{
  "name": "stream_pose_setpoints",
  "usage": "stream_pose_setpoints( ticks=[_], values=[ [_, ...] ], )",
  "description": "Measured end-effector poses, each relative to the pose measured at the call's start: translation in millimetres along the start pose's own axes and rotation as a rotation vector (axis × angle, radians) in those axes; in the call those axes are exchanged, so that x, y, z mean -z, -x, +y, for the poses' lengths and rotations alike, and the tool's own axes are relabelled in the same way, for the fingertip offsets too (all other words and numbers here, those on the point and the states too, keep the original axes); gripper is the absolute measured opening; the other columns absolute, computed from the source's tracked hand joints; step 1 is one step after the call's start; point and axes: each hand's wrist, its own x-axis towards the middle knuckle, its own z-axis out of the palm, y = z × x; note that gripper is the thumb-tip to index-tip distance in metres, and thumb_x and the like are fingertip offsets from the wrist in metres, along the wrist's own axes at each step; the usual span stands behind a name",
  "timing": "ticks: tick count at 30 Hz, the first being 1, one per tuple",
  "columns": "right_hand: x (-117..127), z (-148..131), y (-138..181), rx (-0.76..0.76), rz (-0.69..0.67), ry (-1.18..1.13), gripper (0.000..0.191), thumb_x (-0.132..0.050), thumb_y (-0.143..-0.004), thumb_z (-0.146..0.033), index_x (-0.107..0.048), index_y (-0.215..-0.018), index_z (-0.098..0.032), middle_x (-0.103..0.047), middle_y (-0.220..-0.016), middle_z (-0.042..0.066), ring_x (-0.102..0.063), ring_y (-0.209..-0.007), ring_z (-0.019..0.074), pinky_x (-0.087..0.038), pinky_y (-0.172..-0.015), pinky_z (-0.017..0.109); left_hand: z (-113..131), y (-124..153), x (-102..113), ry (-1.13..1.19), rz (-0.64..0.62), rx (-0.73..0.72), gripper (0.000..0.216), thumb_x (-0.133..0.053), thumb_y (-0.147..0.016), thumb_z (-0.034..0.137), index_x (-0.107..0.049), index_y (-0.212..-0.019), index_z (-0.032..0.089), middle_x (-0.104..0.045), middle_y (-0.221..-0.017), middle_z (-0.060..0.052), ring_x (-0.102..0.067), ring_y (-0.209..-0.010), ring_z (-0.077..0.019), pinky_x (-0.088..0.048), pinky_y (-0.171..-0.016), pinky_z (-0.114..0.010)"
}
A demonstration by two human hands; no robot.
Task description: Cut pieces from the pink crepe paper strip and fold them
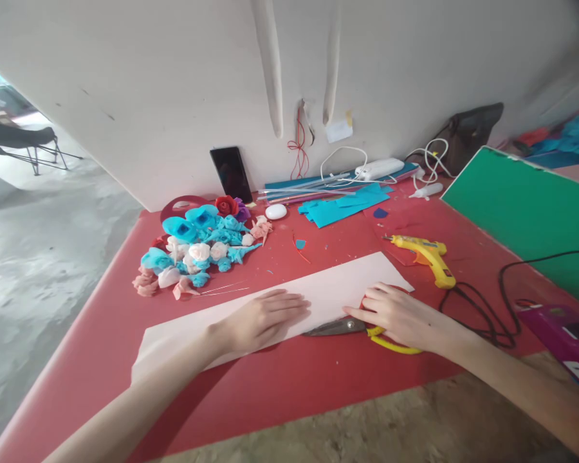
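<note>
At six o'clock, left hand [265,318]: laid flat, empty.
Four o'clock, right hand [394,315]: half-curled, grip unclear.
Paper [338,280]: nick risked by jogged scissors [335,327].

A long, pale-pink paper strip [328,289] lies slantwise on the red tabletop [289,379]. Dark-bladed, yellow-handled scissors [340,326] lie along its near edge.

From where I stand, the bare left forearm [159,392] reaches inward to a flattened, palm-down left hand [265,318], fingers together. The right forearm [502,370] slants in opposite, its right hand [398,315] palm down, fingers spread toward the left.
</note>
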Motion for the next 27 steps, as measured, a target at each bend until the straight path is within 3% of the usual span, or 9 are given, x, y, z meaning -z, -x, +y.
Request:
stream_pose_setpoints(
  ticks=[6,12,27],
  values=[
    [-8,-3,4,-0.022,0.021,0.149,0.05,-0.049,-0.074,-0.004,-0.053,-0.121,-0.02,-0.058,-0.078,0.002,-0.049,-0.075,0.0189,-0.032,-0.076,0.035,-3,-4,-7,-0.115,-0.046,-0.047,0.045,-0.032,-0.094,0.021,-0.034,-0.139,0.019,-0.044,-0.14,-0.01,-0.033,-0.135,-0.0192,-0.019,-0.115,-0.041],
    [-16,-9,14,-0.113,0.014,0.266,0.061,-0.04,-0.071,-0.004,-0.044,-0.131,-0.014,-0.055,-0.085,0.007,-0.048,-0.081,0.0249,-0.033,-0.076,0.04,-4,-3,-8,-0.11,-0.047,-0.038,0.044,-0.032,-0.094,0.019,-0.034,-0.138,0.018,-0.045,-0.139,-0.009,-0.032,-0.135,-0.0186,-0.019,-0.115,-0.04],
    [-14,-13,19,-0.123,-0.026,0.244,0.063,-0.035,-0.07,-0.003,-0.043,-0.132,-0.01,-0.054,-0.087,0.01,-0.048,-0.085,0.0264,-0.035,-0.079,0.042,-6,-3,-9,-0.102,-0.049,-0.056,0.04,-0.031,-0.095,0.02,-0.04,-0.134,0.017,-0.042,-0.142,-0.006,-0.029,-0.136,-0.0174,-0.015,-0.115,-0.037]
  ],
)
